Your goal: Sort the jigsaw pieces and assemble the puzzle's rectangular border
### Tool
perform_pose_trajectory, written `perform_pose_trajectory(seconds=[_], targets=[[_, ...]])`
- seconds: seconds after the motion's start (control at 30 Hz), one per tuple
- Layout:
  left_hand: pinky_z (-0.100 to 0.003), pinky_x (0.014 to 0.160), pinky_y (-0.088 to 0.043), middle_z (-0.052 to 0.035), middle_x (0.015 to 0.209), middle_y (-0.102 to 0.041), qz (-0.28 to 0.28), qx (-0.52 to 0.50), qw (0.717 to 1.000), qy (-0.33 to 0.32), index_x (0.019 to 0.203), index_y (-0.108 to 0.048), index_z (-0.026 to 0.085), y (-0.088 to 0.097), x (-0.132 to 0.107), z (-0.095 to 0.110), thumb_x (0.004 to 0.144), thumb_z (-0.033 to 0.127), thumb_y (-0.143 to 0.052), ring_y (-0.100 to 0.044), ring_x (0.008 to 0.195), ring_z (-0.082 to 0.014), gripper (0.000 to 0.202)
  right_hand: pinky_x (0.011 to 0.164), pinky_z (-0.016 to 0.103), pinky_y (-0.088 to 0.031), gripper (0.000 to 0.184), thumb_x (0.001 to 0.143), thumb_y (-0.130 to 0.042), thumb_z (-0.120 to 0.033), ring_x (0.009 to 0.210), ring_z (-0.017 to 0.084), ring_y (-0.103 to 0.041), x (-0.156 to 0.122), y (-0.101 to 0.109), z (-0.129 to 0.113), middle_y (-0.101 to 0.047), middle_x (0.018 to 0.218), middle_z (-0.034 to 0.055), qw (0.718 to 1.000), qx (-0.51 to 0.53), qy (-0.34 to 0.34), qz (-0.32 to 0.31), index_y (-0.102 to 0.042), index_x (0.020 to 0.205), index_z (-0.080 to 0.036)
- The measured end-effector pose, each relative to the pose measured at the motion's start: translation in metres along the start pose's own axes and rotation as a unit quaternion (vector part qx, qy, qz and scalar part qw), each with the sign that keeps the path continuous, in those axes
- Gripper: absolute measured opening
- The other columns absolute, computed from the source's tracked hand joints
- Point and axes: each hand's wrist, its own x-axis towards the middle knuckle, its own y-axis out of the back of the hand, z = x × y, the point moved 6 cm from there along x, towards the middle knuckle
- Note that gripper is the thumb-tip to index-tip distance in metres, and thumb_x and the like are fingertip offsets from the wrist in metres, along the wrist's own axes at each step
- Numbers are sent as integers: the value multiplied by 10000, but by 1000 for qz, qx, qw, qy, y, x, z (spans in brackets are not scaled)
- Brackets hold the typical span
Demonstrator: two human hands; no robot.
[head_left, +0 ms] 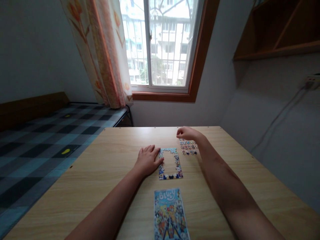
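My left hand [148,159] lies flat with its fingers spread at the left edge of a jigsaw frame [179,175], thumb and fingertips touching the border. This frame is a rectangle of joined border pieces, and bare wood shows through its middle. Farther back on the right, my right hand [187,133] is closed, thumb and fingers bent together in a pinch. Anything between those fingertips is too small or hidden to make out. Just below that hand, loose puzzle pieces [188,146] lie in rows, partly covered by my right hand and forearm.
A colourful picture sheet [170,213] with "Bluey" lettering lies on the wooden table [105,176] nearest me. On the left stands a bed [50,133] with a checked cover. Beyond the table are a curtain [107,60] and a window [170,50]; a shelf [280,50] hangs at right.
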Motion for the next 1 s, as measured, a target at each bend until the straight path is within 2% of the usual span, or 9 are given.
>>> perform_pose_trajectory(seconds=[0.2, 0.37, 0.47, 0.57, 0.63, 0.83, 1.0], targets=[[-529, 1167, -254, -106, 1549, -465, 1, -2, 1000, 1, 1477, -509, 311, -2, 2, -3, 980, 557, -396, -380, 1443, -303, 565, 707, 234, -471, 293, 924, -553, -246, 851, 177, -673, -5, 32, 45, -749, 1072, 87, 991, -1, -92, 99, -758, 1128, -198], [-515, 1163, -265, -106, 1551, -463, -2, 4, 1000, 1, 1471, -524, 299, -2, 2, -3, 1001, 522, -359, -383, 1442, -294, 545, 840, 247, -486, 331, 912, -554, -228, 1002, 203, -669, -3, 35, 68, -736, 1157, 75, 981, -10, -140, 131, -751, 1177, -239], [-497, 1167, -268, -106, 1550, -466, -2, 2, 1000, 5, 1484, -509, 272, -1, 3, -3, 1013, 497, -340, -382, 1445, -281, 549, 981, 337, -472, 356, 910, -551, -244, 1187, 265, -599, 1, 26, 71, -678, 1294, 81, 974, -26, -166, 150, -742, 1207, -285], [-489, 1173, -266, -106, 1551, -466, -4, -1, 1000, 14, 1486, -504, 254, -1, 3, -3, 1020, 487, -330, -383, 1446, -273, 549, 1117, 459, -383, 385, 920, -504, -218, 1415, 311, -401, 6, 10, 68, -507, 1511, 54, 966, -42, -188, 171, -742, 1199, -335], [-488, 1176, -262, -106, 1553, -464, -5, -2, 1000, 19, 1483, -505, 247, -1, 3, -3, 1019, 486, -336, -382, 1446, -270, 549, 1165, 516, -314, 394, 925, -494, -210, 1489, 312, -285, 10, -3, 66, -423, 1578, 41, 963, -48, -197, 176, -737, 1203, -345], [-489, 1172, -275, -103, 1540, -481, 4, -5, 1000, 12, 1452, -534, 249, 0, 2, -2, 1017, 470, -359, -402, 1434, -273, 519, 1187, 637, -192, 343, 966, -480, -302, 1534, 333, -166, 16, -37, 66, -362, 1617, 61, 961, -62, -208, 169, -751, 1175, -303], [-500, 1170, -275, -104, 1528, -495, 13, -9, 1000, 8, 1436, -546, 248, 0, 1, -1, 1016, 469, -361, -409, 1427, -274, 509, 1186, 673, -139, 343, 990, -467, -394, 1542, 343, -135, 21, -49, 61, -342, 1631, 35, 969, -65, -179, 155, -737, 1199, -358]])
